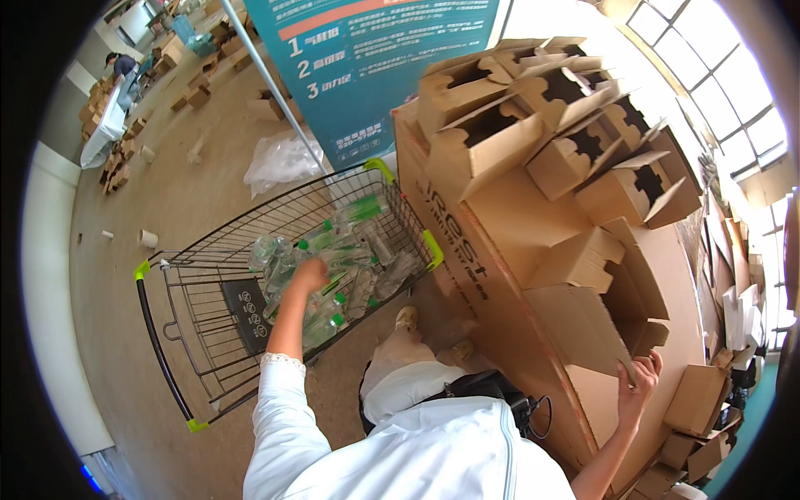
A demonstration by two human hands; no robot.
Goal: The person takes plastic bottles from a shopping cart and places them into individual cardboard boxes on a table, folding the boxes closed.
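So, at 9 o'clock the left hand [312, 273] is down among the clear plastic bottles [337, 257] in the shopping cart [432, 250], fingers curled; whether they clasp 1 of them, I cannot tell. Over at 4 o'clock the right hand [640, 385] pinches the lower corner of an open cardboard box [575, 325], thumb on the near side. That box is over the big carton [508, 233], with more open boxes [504, 150] clustered at 2 o'clock. Blue-green banner [367, 83] at 12!
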